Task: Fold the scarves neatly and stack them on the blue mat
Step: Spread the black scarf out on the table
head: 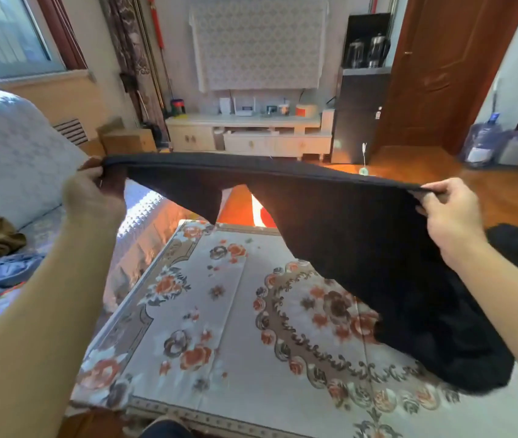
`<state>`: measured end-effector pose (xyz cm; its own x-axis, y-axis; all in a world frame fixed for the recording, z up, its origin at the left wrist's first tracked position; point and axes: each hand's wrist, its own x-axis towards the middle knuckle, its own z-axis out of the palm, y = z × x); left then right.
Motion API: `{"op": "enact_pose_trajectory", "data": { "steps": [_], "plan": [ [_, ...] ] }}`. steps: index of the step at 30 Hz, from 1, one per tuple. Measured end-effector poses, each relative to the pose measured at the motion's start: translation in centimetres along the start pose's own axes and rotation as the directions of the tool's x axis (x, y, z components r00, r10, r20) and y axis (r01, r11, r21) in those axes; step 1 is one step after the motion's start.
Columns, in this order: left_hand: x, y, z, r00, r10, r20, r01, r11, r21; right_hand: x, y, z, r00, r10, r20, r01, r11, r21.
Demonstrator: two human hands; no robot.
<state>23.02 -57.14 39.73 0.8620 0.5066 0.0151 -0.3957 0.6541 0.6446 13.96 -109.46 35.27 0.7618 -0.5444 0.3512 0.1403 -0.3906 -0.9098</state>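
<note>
Here black scarf [330, 222] stretched left-right, lower end on floral cloth [219, 311]; both hands' fingers pinch top edge.

There is a single view, from a wide-angle camera worn on the person's head. It looks forward and down across both forearms, which enter from the bottom corners. The left hand [93, 197] and right hand [450, 210] sit close to the lens at mid-height, and the bench [219, 311] with its flowered cover fills the lower half just below them. Farther off, the view faces a pale cabinet [248, 137] against the far wall and a brown door [447, 67] at upper right. Straight lines bow near the edges.
</note>
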Motion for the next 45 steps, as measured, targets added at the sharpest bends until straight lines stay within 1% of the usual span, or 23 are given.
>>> {"op": "enact_pose_trajectory", "data": {
  "steps": [3, 4, 6, 8, 10, 11, 15, 16, 18, 20, 21, 22, 25, 26, 27, 28, 30, 32, 34, 36, 38, 42, 45],
  "plan": [
    [-2.3, -1.1, -10.2, 0.985, -0.081, -0.151, 0.105, 0.982, 0.156, -6.3, 4.0, 0.4, 0.979, 0.05, 0.197, -0.028, 0.993, -0.113],
    [-3.4, -1.5, -13.2, 0.959, -0.179, -0.218, 0.227, 0.949, 0.218, -8.4, 5.4, 0.8, 0.966, 0.079, 0.246, -0.044, 0.988, -0.148],
    [-5.2, -2.5, -19.8, 0.897, -0.201, -0.394, 0.344, 0.877, 0.335, -12.4, 8.0, 1.7, 0.939, 0.137, 0.316, -0.064, 0.971, -0.23],
    [-7.1, -3.5, -25.3, 0.83, -0.233, -0.507, 0.458, 0.804, 0.38, -15.5, 10.8, 2.7, 0.91, 0.217, 0.353, -0.105, 0.945, -0.311],
    [-8.8, -4.3, -28.6, 0.749, -0.24, -0.618, 0.591, 0.664, 0.458, -18.2, 13.4, 3.7, 0.874, 0.316, 0.37, -0.155, 0.901, -0.405],
    [-9.7, -4.7, -29.6, 0.736, -0.219, -0.641, 0.62, 0.598, 0.507, -19.4, 14.7, 4.2, 0.85, 0.368, 0.376, -0.179, 0.874, -0.451],
    [-12.2, -5.8, -31.5, 0.751, -0.083, -0.655, 0.641, 0.332, 0.692, -23.5, 19.9, 5.2, 0.714, 0.572, 0.403, -0.273, 0.758, -0.593],
    [-12.2, -6.1, -32.4, 0.781, -0.073, -0.62, 0.617, 0.242, 0.749, -24.0, 20.6, 5.2, 0.693, 0.597, 0.404, -0.295, 0.746, -0.597],
    [-12.0, -6.4, -34.2, 0.82, -0.029, -0.572, 0.572, -0.012, 0.82, -24.4, 21.1, 4.9, 0.684, 0.617, 0.39, -0.358, 0.749, -0.558],
    [-10.6, -6.7, -37.7, 0.846, -0.015, -0.533, 0.522, -0.185, 0.833, -24.3, 21.2, 4.6, 0.686, 0.636, 0.353, -0.432, 0.747, -0.505],
    [-10.6, -6.6, -37.7, 0.871, -0.001, -0.491, 0.481, -0.198, 0.854, -24.2, 21.2, 4.5, 0.684, 0.653, 0.325, -0.473, 0.736, -0.485],
    [-11.7, -6.2, -35.6, 0.9, 0.019, -0.435, 0.424, -0.27, 0.864, -24.2, 21.2, 4.4, 0.672, 0.682, 0.289, -0.526, 0.714, -0.462],
    [-16.2, -7.2, -27.4, 0.978, 0.125, -0.165, 0.184, -0.17, 0.968, -24.6, 20.2, 4.7, 0.607, 0.768, 0.202, -0.709, 0.639, -0.3],
    [-18.3, -8.5, -24.0, 0.996, 0.084, -0.029, 0.043, -0.172, 0.984, -24.8, 19.3, 4.9, 0.597, 0.779, 0.195, -0.734, 0.628, -0.259],
    [-20.6, -9.9, -21.3, 0.997, -0.027, 0.066, -0.069, -0.188, 0.98, -25.1, 18.3, 5.2, 0.595, 0.78, 0.193, -0.748, 0.625, -0.224],
    [-22.8, -12.1, -19.4, 0.972, -0.144, 0.185, -0.211, -0.193, 0.958, -25.3, 17.2, 5.6, 0.598, 0.778, 0.192, -0.758, 0.627, -0.181],
    [-27.1, -16.9, -17.0, 0.839, -0.38, 0.39, -0.507, -0.284, 0.814, -25.9, 14.8, 6.4, 0.611, 0.766, 0.2, -0.762, 0.638, -0.112],
    [-30.3, -21.1, -15.0, 0.696, -0.55, 0.462, -0.702, -0.384, 0.6, -26.7, 12.9, 7.7, 0.628, 0.742, 0.235, -0.743, 0.661, -0.102],
    [-32.0, -23.5, -13.3, 0.628, -0.616, 0.476, -0.775, -0.435, 0.459, -27.4, 11.4, 8.9, 0.659, 0.696, 0.284, -0.676, 0.714, -0.182],
    [-32.1, -24.3, -12.4, 0.619, -0.629, 0.47, -0.785, -0.487, 0.383, -27.4, 10.1, 9.6, 0.662, 0.679, 0.317, -0.648, 0.731, -0.213],
    [-30.7, -23.6, -12.3, 0.599, -0.642, 0.478, -0.8, -0.508, 0.32, -26.8, 9.2, 9.7, 0.62, 0.686, 0.381, -0.692, 0.707, -0.148],
    [-28.9, -20.6, -12.7, 0.505, -0.677, 0.535, -0.86, -0.445, 0.249, -25.9, 7.8, 10.3, 0.534, 0.704, 0.468, -0.82, 0.566, 0.083],
    [-28.2, -17.6, -12.0, 0.527, -0.638, 0.562, -0.841, -0.487, 0.236, -24.3, 7.3, 10.9, 0.449, 0.74, 0.501, -0.861, 0.207, 0.465]
  ]
}}
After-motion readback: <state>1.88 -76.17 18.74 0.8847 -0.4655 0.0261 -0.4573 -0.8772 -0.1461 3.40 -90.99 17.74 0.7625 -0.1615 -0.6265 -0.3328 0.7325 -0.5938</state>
